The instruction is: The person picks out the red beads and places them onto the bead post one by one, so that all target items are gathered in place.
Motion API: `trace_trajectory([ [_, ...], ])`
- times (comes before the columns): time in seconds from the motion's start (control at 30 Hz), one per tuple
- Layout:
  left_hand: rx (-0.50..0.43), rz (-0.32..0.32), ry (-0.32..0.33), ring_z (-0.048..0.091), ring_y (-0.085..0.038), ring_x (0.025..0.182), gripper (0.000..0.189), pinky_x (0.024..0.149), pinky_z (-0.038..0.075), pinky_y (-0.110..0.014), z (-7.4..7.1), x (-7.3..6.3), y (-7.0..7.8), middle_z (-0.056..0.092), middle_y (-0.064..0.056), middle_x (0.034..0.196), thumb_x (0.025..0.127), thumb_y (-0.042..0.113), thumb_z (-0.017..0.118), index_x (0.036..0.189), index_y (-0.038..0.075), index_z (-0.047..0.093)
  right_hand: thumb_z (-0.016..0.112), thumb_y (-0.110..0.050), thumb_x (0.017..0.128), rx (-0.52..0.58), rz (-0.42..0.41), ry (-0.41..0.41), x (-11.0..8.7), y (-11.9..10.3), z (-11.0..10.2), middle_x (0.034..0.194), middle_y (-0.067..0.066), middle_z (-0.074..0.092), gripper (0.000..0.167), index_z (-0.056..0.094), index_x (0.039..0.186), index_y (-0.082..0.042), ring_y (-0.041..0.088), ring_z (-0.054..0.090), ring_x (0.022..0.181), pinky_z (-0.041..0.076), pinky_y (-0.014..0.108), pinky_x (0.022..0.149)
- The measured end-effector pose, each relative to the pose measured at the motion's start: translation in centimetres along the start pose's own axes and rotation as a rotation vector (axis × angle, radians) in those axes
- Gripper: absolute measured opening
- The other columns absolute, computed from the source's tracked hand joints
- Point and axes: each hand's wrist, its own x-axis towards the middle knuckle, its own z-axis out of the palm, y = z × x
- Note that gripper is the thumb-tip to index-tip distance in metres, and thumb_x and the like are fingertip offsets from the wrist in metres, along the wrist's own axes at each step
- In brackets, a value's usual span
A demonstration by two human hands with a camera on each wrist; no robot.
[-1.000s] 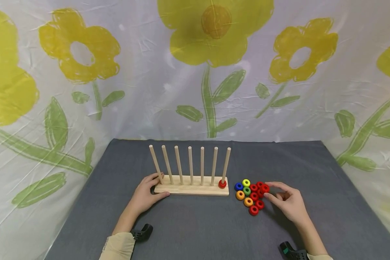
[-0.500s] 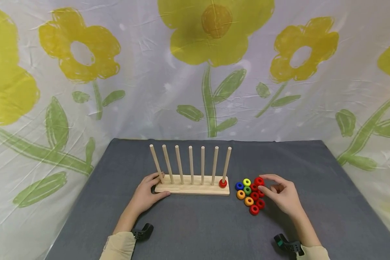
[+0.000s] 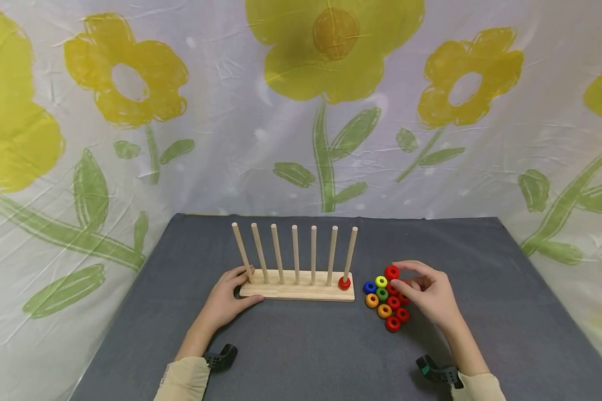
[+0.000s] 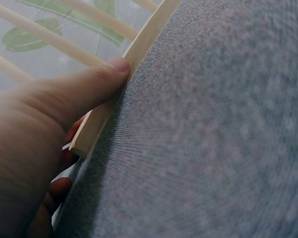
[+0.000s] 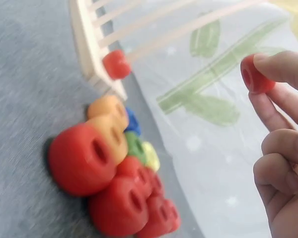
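Note:
A wooden peg stand (image 3: 296, 292) with several upright dowels stands on the dark cloth. My left hand (image 3: 227, 301) grips its left end, thumb along the front edge, as the left wrist view also shows with the thumb on the wooden base (image 4: 105, 106). One red ring (image 3: 344, 283) sits at the foot of the rightmost peg. My right hand (image 3: 431, 292) pinches another red bead ring (image 5: 255, 74) between thumb and fingers, raised over the far side of the bead cluster. Its other fingers curl into the palm.
Right of the stand lies a tight cluster of loose rings: several red ones (image 3: 393, 324), two orange (image 3: 384, 311), a blue (image 3: 369, 287), a green (image 3: 382, 294) and a yellow (image 3: 380, 282). Behind the table (image 3: 301, 356) hangs a flower-printed sheet (image 3: 221, 167).
My right hand has lifted the red bead ring and carried it left and away from me, over the cluster. My left hand keeps its place on the stand.

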Motion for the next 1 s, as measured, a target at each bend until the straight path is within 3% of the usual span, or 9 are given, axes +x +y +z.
trace_trajectory([
  [0.03, 0.001, -0.001, 0.000, 0.047, -0.043, 0.144, 0.076, 0.115, 0.041, -0.066, 0.0, 0.0, 0.0, 0.055, -0.018, 0.155, 0.089, 0.038, 0.088, 0.152, 0.006, 0.059, 0.082, 0.004, 0.090, 0.000, 0.001, 0.003, 0.2, -0.2, 0.1, 0.056, 0.000, 0.035, 0.033, 0.077, 0.122, -0.004, 0.014, 0.023, 0.045, 0.026, 0.034, 0.039],
  [0.27, 0.003, -0.009, -0.009, 0.046, -0.043, 0.145, 0.075, 0.115, 0.042, -0.065, 0.0, 0.0, 0.1, 0.054, -0.018, 0.155, 0.090, 0.038, 0.087, 0.152, 0.006, 0.059, 0.082, 0.001, 0.091, -0.012, 0.002, 0.014, 1.0, -1.2, 0.7, 0.076, -0.006, 0.055, 0.032, 0.078, 0.122, -0.006, 0.012, 0.025, 0.045, 0.026, 0.034, 0.038],
  [0.57, 0.000, -0.020, -0.009, 0.046, -0.043, 0.145, 0.076, 0.116, 0.041, -0.065, -0.1, 0.0, 0.2, 0.054, -0.018, 0.155, 0.089, 0.038, 0.088, 0.152, 0.007, 0.059, 0.081, 0.005, 0.090, -0.021, -0.031, 0.014, 1.4, -1.4, 1.4, 0.069, -0.002, 0.051, 0.033, 0.078, 0.122, -0.005, 0.003, 0.027, 0.044, 0.026, 0.033, 0.038],
  [0.63, -0.001, -0.020, -0.009, 0.047, -0.042, 0.145, 0.076, 0.116, 0.041, -0.065, -0.1, 0.0, 0.2, 0.055, -0.018, 0.155, 0.089, 0.038, 0.088, 0.152, 0.007, 0.059, 0.081, 0.006, 0.090, -0.023, -0.040, 0.019, 1.5, -1.4, 1.4, 0.066, -0.004, 0.048, 0.034, 0.077, 0.122, -0.004, 0.004, 0.026, 0.044, 0.026, 0.033, 0.037],
  [0.87, -0.007, -0.023, -0.013, 0.046, -0.043, 0.145, 0.076, 0.116, 0.040, -0.066, -0.1, 0.0, 0.3, 0.055, -0.018, 0.155, 0.089, 0.038, 0.088, 0.152, 0.007, 0.059, 0.082, 0.006, 0.089, 0.015, -0.051, 0.027, 1.8, -1.8, 1.5, 0.090, -0.004, 0.064, 0.035, 0.077, 0.122, -0.004, 0.011, 0.026, 0.043, 0.025, 0.034, 0.037],
  [1.0, -0.009, -0.022, -0.012, 0.046, -0.043, 0.145, 0.076, 0.116, 0.040, -0.066, -0.1, -0.1, 0.3, 0.054, -0.017, 0.155, 0.089, 0.037, 0.088, 0.152, 0.007, 0.059, 0.083, 0.007, 0.088, 0.011, -0.062, 0.031, 2.0, -2.0, 1.6, 0.085, -0.003, 0.061, 0.037, 0.077, 0.123, -0.004, 0.012, 0.026, 0.043, 0.024, 0.033, 0.037],
])
